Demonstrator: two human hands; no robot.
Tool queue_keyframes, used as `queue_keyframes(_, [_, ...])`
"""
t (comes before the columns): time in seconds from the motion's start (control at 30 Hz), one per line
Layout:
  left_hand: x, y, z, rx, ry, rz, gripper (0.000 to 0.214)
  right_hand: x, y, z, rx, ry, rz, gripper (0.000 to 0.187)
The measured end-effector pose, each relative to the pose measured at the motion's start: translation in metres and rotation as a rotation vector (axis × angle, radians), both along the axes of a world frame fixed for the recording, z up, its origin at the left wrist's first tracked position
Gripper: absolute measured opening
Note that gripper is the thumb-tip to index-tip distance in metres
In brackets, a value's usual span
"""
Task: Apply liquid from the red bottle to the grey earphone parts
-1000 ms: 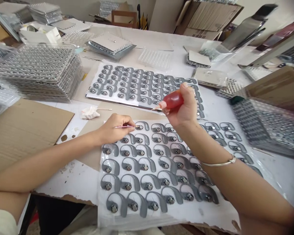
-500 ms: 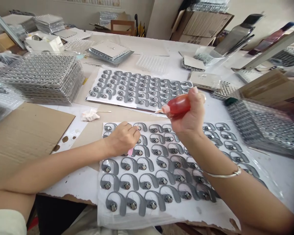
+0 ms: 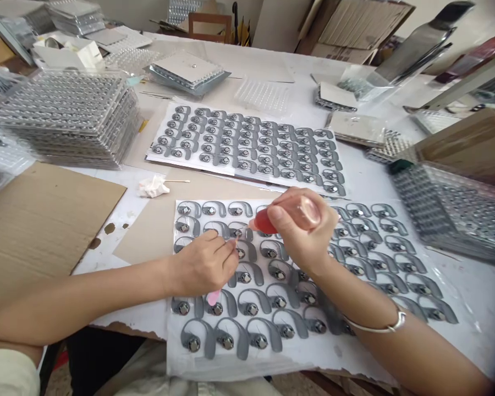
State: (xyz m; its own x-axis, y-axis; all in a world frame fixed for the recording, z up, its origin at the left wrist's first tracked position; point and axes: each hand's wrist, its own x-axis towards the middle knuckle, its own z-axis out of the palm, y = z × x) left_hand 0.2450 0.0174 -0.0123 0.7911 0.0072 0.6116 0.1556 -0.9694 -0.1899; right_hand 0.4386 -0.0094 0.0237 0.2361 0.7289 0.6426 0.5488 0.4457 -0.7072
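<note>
My right hand [image 3: 309, 231] is closed round a small squeeze bottle [image 3: 268, 221] of red liquid, tilted so its nozzle points left and down over a grey ear-hook earphone part [image 3: 240, 232]. My left hand [image 3: 208, 261] is closed on a slim pink-ended tool [image 3: 213, 298]; its tip shows by the thumb, close to the nozzle, and its exact kind is hidden by the fingers. Under both hands lies a white sheet [image 3: 214, 369] with rows of these grey hooks, each with a shiny metallic piece. Whether the nozzle touches the part I cannot tell.
Behind is a second sheet of grey hooks [image 3: 247, 137]. Left stand stacked clear trays [image 3: 74, 121], a cardboard sheet [image 3: 37, 220], and a crumpled tissue [image 3: 153, 186] beside a cotton swab [image 3: 177, 181]. More trays [image 3: 462, 214] and a cardboard box [image 3: 470, 143] are at right.
My right hand has lowered the bottle leftward from above the sheets to near my left hand. My left hand has shifted slightly down, with the pink end lower.
</note>
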Motion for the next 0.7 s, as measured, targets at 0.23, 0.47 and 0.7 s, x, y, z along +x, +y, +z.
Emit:
queue_keyframes(0.23, [0.000, -0.002, -0.003, 0.045, 0.019, 0.001, 0.016, -0.008, -0.001, -0.006, 0.034, -0.132, 0.067, 0.012])
queue_keyframes(0.47, [0.003, -0.003, -0.003, 0.045, 0.026, -0.009, 0.019, -0.008, -0.003, -0.013, 0.007, -0.173, 0.071, 0.013])
queue_keyframes(0.7, [0.002, -0.004, -0.004, 0.056, 0.027, -0.009, 0.020, -0.009, -0.003, -0.016, 0.018, -0.182, 0.081, 0.014])
